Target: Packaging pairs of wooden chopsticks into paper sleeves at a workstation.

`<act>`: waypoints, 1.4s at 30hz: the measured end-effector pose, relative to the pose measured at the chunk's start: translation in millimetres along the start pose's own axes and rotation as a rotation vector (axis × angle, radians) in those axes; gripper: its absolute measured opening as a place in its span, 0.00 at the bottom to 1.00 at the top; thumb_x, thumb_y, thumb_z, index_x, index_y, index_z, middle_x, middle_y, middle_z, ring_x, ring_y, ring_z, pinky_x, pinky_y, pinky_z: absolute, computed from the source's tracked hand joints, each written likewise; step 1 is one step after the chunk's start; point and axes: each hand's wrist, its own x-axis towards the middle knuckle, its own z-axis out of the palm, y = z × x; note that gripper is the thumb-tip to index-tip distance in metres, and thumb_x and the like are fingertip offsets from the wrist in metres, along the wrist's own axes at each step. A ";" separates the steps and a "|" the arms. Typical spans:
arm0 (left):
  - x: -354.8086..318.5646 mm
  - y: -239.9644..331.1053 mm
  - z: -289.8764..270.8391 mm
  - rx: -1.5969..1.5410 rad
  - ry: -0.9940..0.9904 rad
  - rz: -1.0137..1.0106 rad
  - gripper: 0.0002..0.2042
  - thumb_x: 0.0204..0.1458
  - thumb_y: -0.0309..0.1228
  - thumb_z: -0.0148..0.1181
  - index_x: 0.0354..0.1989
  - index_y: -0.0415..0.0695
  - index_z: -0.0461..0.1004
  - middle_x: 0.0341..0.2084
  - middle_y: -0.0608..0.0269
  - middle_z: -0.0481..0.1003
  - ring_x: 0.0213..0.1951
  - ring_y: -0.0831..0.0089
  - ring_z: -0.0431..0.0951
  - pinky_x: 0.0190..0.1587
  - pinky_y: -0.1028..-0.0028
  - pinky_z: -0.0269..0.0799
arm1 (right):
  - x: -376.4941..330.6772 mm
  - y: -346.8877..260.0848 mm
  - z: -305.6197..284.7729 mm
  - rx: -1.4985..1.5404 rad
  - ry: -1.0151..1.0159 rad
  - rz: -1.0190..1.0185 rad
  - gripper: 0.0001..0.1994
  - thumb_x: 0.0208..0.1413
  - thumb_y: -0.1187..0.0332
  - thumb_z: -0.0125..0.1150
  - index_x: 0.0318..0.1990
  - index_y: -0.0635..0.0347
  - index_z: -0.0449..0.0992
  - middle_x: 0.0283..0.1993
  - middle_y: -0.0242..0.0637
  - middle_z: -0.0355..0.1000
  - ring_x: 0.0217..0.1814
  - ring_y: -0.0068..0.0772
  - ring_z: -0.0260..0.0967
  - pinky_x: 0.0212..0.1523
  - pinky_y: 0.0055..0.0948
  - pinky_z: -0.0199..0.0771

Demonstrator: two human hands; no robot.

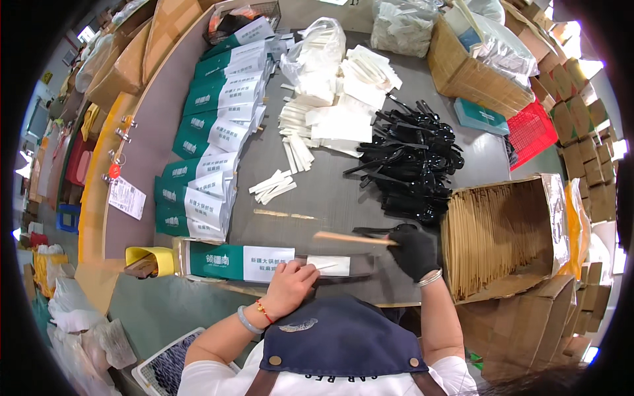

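Navy blue apron [330, 340] nearest, at six o'clock. Just past six, bare left hand [290, 287], fingers bent, resting on the right end of a long green-and-white packet [241, 264] lying flat toward half past seven; cannot tell if gripping. Small white slip [333, 265] by the fingertips. At four, right hand [413, 254] in a black glove, closed on a thin wooden stick [353, 237] pointing to nine. At three, brown sticks [489, 237] packed in a cardboard box [553, 214]. At two, big heap of shiny black spoons [416, 162]. At ten, row of more packets [198, 135]. Farther, at twelve, piled white slips [340, 125], then a clear bag [314, 56].
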 end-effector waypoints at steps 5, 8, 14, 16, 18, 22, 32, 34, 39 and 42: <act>-10.9 -6.8 5.5 0.055 0.030 0.050 0.18 0.44 0.33 0.61 0.46 0.47 0.76 0.45 0.72 0.71 0.44 0.68 0.68 0.42 0.66 0.63 | -0.8 -37.1 67.3 0.043 -0.205 -0.158 0.10 0.45 0.59 0.68 0.36 0.47 0.82 0.31 0.37 0.73 0.35 0.44 0.73 0.35 0.40 0.71; -14.7 -14.9 -10.0 0.041 -0.045 0.019 0.18 0.42 0.33 0.63 0.45 0.47 0.76 0.47 0.72 0.71 0.46 0.66 0.68 0.44 0.66 0.64 | -7.3 -46.3 70.4 0.165 -0.082 -0.083 0.13 0.47 0.58 0.67 0.41 0.45 0.82 0.30 0.37 0.72 0.34 0.44 0.73 0.33 0.40 0.70; -17.6 -39.4 -34.8 -0.125 0.072 -0.181 0.32 0.33 0.35 0.74 0.52 0.44 0.72 0.53 0.60 0.70 0.53 0.54 0.66 0.55 0.58 0.63 | -36.7 -21.2 45.0 -0.199 -0.135 -0.174 0.17 0.51 0.57 0.64 0.50 0.34 0.77 0.29 0.33 0.70 0.33 0.38 0.73 0.29 0.40 0.71; -17.4 -49.4 -27.0 -0.113 0.046 -0.168 0.36 0.31 0.37 0.76 0.54 0.42 0.69 0.54 0.55 0.68 0.55 0.51 0.64 0.58 0.56 0.61 | -36.2 -14.7 54.1 -0.215 -0.128 -0.217 0.17 0.52 0.57 0.64 0.51 0.36 0.77 0.30 0.34 0.72 0.32 0.40 0.72 0.28 0.41 0.70; -15.5 -53.1 -21.1 -0.150 0.026 -0.125 0.37 0.30 0.37 0.76 0.54 0.42 0.69 0.54 0.57 0.68 0.55 0.52 0.65 0.58 0.56 0.61 | -31.6 -19.9 64.3 -0.093 -0.146 -0.290 0.17 0.52 0.61 0.63 0.51 0.41 0.77 0.32 0.35 0.74 0.32 0.43 0.72 0.28 0.41 0.70; 6.4 -34.1 -2.7 -0.185 0.046 -0.059 0.39 0.27 0.36 0.77 0.55 0.42 0.69 0.54 0.58 0.68 0.55 0.54 0.65 0.58 0.58 0.61 | -19.8 -69.3 80.9 0.268 -0.033 -0.410 0.16 0.49 0.67 0.65 0.47 0.52 0.77 0.41 0.44 0.74 0.37 0.46 0.74 0.36 0.40 0.76; 32.8 -21.4 -1.1 -0.084 0.086 -0.017 0.37 0.31 0.30 0.73 0.57 0.48 0.69 0.50 0.59 0.69 0.50 0.57 0.67 0.52 0.60 0.63 | -17.6 -83.7 95.3 0.634 -0.137 0.016 0.15 0.44 0.65 0.71 0.40 0.57 0.76 0.41 0.42 0.72 0.41 0.44 0.73 0.41 0.38 0.74; 34.2 -17.2 -14.0 -0.064 -0.025 0.023 0.29 0.40 0.33 0.67 0.57 0.53 0.69 0.44 0.58 0.69 0.47 0.59 0.67 0.48 0.62 0.63 | -20.9 -72.2 80.2 0.363 0.120 -0.259 0.24 0.41 0.59 0.71 0.47 0.57 0.74 0.42 0.39 0.72 0.51 0.46 0.68 0.48 0.45 0.67; 51.1 -15.9 -20.2 0.002 -0.245 0.074 0.13 0.42 0.31 0.61 0.39 0.52 0.76 0.36 0.56 0.69 0.42 0.57 0.69 0.44 0.63 0.66 | -9.7 -70.8 58.5 -0.047 -0.044 -0.259 0.31 0.32 0.50 0.73 0.47 0.54 0.76 0.44 0.37 0.73 0.52 0.40 0.67 0.50 0.45 0.62; 63.8 -22.3 -64.3 0.069 -0.199 0.130 0.07 0.41 0.29 0.59 0.31 0.50 0.77 0.34 0.55 0.70 0.40 0.56 0.71 0.40 0.61 0.69 | -5.7 -65.2 33.9 -0.063 0.013 -0.261 0.31 0.30 0.55 0.76 0.45 0.54 0.74 0.43 0.37 0.71 0.47 0.44 0.68 0.49 0.44 0.62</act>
